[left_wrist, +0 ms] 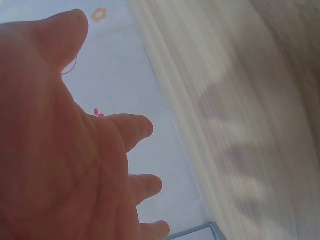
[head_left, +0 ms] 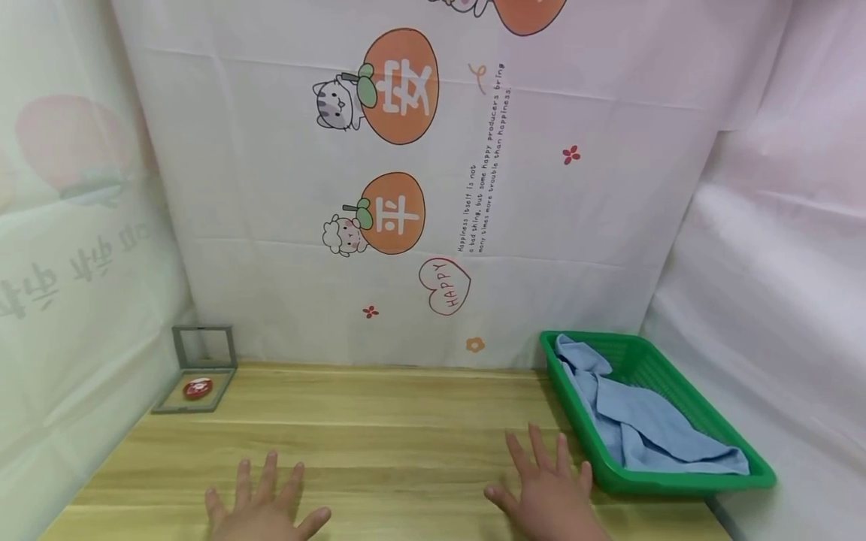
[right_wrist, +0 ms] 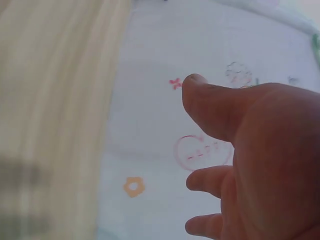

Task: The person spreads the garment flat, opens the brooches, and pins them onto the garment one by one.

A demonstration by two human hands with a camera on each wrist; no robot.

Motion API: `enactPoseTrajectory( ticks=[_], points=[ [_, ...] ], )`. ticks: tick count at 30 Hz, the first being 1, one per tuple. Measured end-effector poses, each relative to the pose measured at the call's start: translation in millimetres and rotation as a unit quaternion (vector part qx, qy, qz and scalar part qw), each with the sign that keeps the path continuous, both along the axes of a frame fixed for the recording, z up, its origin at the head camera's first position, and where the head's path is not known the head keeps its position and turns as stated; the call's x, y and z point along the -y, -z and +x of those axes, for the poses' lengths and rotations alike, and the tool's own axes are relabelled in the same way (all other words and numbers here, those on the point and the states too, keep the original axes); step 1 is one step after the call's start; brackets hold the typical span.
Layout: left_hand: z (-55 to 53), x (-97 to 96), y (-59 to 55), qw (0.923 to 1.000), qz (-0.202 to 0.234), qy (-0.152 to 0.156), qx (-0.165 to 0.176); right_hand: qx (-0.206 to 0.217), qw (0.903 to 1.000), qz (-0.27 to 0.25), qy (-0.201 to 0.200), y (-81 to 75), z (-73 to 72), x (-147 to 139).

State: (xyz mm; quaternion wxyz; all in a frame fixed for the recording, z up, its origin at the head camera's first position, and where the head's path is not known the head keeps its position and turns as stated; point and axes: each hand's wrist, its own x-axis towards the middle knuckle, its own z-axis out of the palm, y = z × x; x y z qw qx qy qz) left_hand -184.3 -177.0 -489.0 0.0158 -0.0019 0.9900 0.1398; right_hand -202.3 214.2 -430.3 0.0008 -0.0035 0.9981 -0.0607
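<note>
My left hand (head_left: pixel 260 512) is over the near left part of the wooden table (head_left: pixel 379 428), fingers spread and holding nothing. The left wrist view shows its palm (left_wrist: pixel 65 165) with the fingers extended. On the right, my right hand (head_left: pixel 549 496) is also spread with nothing in it, just left of a green plastic basket (head_left: pixel 609 482). A crumpled light-blue cloth (head_left: pixel 649 421) lies in that basket. At the back left corner stands a grey-framed clear case (head_left: pixel 177 349), its lid raised, with a small round red item (head_left: pixel 198 388) inside.
A white printed cloth (head_left: pixel 284 300) hangs behind the table, with orange fruit and cartoon animals on it. White sheets also close off the left side (head_left: pixel 81 361) and the right side (head_left: pixel 771 300). The basket stands against the right sheet.
</note>
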Motion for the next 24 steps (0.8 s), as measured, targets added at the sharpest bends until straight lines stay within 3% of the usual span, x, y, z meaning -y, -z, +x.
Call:
enactPoseTrajectory(
  ticks=[5,11,18,24],
  points=[
    [0.4,2.0,-0.6,0.9999,-0.006,-0.004,-0.015,-0.033,0.9990,0.013,-0.027,-30.2,-0.2,-6],
    [1.6,6.5,-1.6,0.9999,-0.004,-0.010,-0.011,-0.056,0.9978,0.028,-0.022,-63.9,-17.9,-35],
    [2.7,8.4,-2.0,0.9998,0.000,-0.012,-0.016,-0.047,0.9987,0.013,-0.011,-94.6,-39.4,-86],
    [2.1,9.7,-1.5,0.9999,0.006,-0.013,-0.008,-0.012,0.9996,-0.026,-0.001,-105.1,-52.3,-124]
  ],
)
